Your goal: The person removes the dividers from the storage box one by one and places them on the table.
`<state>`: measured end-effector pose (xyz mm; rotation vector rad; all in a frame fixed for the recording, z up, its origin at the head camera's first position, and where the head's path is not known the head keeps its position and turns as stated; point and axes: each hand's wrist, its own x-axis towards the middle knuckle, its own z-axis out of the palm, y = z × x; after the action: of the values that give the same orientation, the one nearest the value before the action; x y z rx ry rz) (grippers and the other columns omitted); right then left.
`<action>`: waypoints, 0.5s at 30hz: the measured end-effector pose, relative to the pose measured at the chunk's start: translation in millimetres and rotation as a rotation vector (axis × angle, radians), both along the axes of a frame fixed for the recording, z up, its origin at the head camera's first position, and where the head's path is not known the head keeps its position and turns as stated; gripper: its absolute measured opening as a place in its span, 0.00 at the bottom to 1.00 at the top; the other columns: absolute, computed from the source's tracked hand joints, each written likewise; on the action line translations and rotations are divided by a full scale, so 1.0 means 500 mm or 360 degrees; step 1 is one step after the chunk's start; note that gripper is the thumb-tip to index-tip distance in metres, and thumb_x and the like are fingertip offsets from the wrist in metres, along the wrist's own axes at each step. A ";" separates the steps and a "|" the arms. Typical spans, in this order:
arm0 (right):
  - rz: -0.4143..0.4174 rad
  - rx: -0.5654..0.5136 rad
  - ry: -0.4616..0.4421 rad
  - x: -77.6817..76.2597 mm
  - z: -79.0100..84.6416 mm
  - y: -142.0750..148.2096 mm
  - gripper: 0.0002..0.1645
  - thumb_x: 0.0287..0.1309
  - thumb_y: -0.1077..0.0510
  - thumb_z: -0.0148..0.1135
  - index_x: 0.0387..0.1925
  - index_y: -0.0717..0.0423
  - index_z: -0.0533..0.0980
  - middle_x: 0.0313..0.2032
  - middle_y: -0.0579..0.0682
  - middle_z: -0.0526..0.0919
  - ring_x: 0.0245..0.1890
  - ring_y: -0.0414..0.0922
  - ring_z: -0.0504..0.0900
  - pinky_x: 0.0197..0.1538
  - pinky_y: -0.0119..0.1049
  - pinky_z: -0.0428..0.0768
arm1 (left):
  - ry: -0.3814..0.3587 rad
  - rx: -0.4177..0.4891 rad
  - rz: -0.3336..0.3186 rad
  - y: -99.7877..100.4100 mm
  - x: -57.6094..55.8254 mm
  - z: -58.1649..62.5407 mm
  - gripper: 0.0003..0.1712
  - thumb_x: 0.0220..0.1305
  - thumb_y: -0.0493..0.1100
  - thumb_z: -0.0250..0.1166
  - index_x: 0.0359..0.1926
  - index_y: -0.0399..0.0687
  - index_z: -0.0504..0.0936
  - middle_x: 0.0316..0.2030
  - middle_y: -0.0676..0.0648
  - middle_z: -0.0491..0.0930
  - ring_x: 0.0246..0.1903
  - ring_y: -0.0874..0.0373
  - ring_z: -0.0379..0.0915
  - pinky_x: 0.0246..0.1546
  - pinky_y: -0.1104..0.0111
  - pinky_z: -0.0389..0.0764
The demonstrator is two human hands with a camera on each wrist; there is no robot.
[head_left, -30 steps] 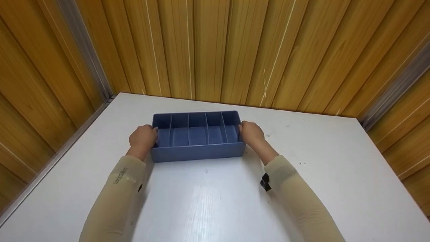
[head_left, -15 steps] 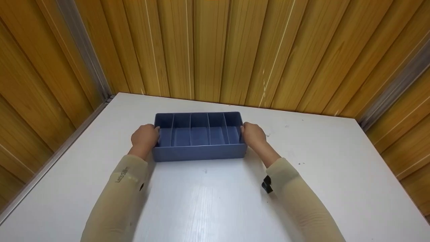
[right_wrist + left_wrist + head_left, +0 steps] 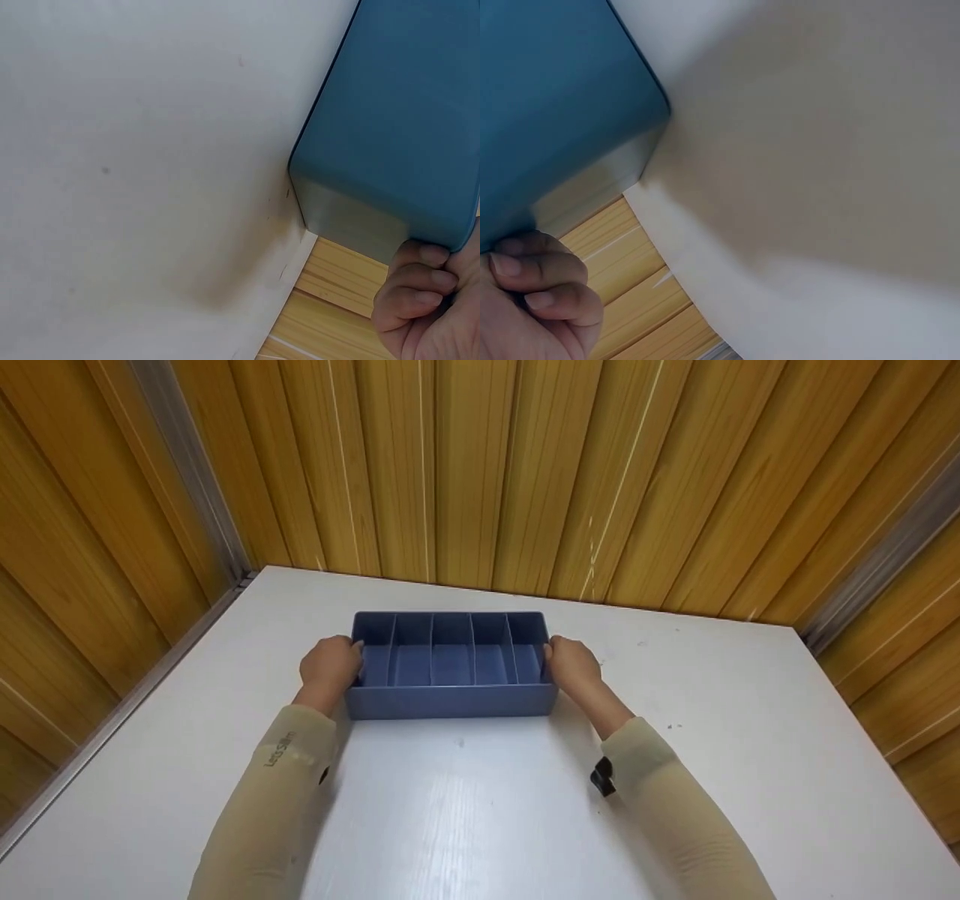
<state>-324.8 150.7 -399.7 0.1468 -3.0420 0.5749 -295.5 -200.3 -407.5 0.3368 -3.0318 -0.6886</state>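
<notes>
Blue plastic tray (image 3: pixel 453 702), long rectangle, top face uncovered, rounded corners. Four thin dividers run near-to-far, giving five compartments in a row; bare blue floor visible in each. Smooth near wall, long side facing the person, roughly level. Tray is upright on the far half of the white table (image 3: pixel 450 810), a bit left of center; can't tell if the whole base is flush.

Left hand (image 3: pixel 330 666) grips the left end wall, right hand (image 3: pixel 574 666) the right end wall. Both thumbs hook over the rim to the inside; other fingers are curled in tight on the outside, per wrist views. Gap between thumb and fingers is just the wall. Hands cover part of each end wall.

Beige sleeves on both forearms: left sleeve (image 3: pixel 262 802) has dark lettering, right sleeve (image 3: pixel 682 810) has a black piece (image 3: pixel 602 777) at the cuff. Small dark marks (image 3: pixel 675 726) on the table right of the tray. Wood-look paneling (image 3: pixel 465 472) behind the far edge, metal post (image 3: pixel 187 465) at far left corner.
</notes>
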 end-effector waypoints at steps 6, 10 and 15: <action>-0.0012 -0.0007 -0.0003 0.001 0.000 0.004 0.20 0.77 0.56 0.46 0.48 0.68 0.79 0.48 0.68 0.86 0.51 0.63 0.85 0.53 0.58 0.80 | 0.0007 0.0003 0.0006 0.004 -0.003 -0.001 0.26 0.79 0.50 0.46 0.50 0.33 0.83 0.51 0.32 0.85 0.50 0.38 0.83 0.50 0.46 0.82; -0.0012 0.0033 -0.0003 0.002 -0.002 0.006 0.20 0.78 0.55 0.46 0.48 0.67 0.79 0.48 0.68 0.86 0.51 0.64 0.85 0.53 0.57 0.81 | -0.0006 -0.0011 0.0005 0.006 -0.002 -0.002 0.27 0.79 0.51 0.46 0.51 0.33 0.83 0.50 0.32 0.86 0.49 0.39 0.84 0.49 0.47 0.82; -0.0016 0.0065 0.0001 0.002 -0.003 0.011 0.20 0.78 0.55 0.46 0.48 0.66 0.79 0.47 0.67 0.87 0.50 0.63 0.86 0.51 0.57 0.82 | -0.0011 0.0000 0.0013 0.013 -0.004 -0.003 0.27 0.80 0.51 0.46 0.51 0.34 0.83 0.50 0.33 0.86 0.48 0.40 0.84 0.49 0.48 0.83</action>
<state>-324.0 156.2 -401.1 0.1333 -3.0532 0.5126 -297.7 -193.9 -409.2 0.3519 -3.0352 -0.6888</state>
